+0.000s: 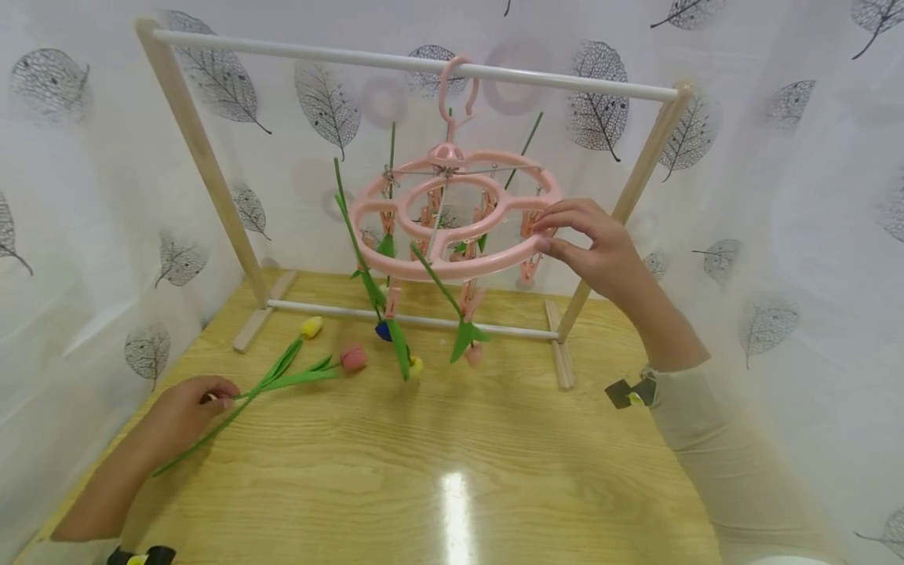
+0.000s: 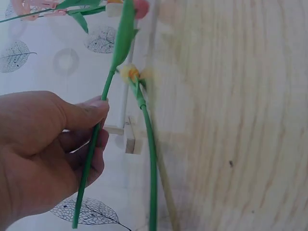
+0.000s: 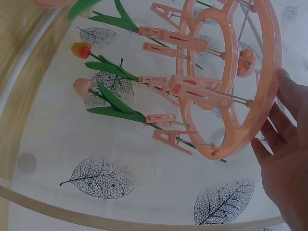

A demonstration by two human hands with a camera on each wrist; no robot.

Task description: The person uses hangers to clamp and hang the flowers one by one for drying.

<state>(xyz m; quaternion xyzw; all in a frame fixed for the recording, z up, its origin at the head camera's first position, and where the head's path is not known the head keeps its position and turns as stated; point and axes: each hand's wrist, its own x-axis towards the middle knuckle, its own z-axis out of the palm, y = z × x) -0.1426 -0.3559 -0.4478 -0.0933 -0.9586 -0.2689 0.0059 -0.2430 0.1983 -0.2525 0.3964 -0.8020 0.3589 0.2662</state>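
My left hand [image 1: 187,412] pinches the green stem of a pink artificial tulip [image 1: 353,359] low over the table's left side. A yellow tulip [image 1: 311,326] lies beside it, its stem crossing under the held one. With thumb and fingers, my right hand [image 1: 600,247] grips the right rim of a round pink clip hanger [image 1: 487,263]. Clipped head-down to the hanger are several tulips, among them a blue one [image 1: 383,330], a yellow one [image 1: 416,366] and an orange one [image 3: 81,50]. Pink clothes pegs [image 3: 185,41] dangle around the ring.
By its hook [image 1: 445,86], the hanger hangs from the white top bar [image 1: 339,55] of a wooden-legged rack. The rack's feet [image 1: 559,353] stand on the wood-grain table [image 1: 395,471]. Behind is a white curtain [image 1: 297,173] printed with leaves.
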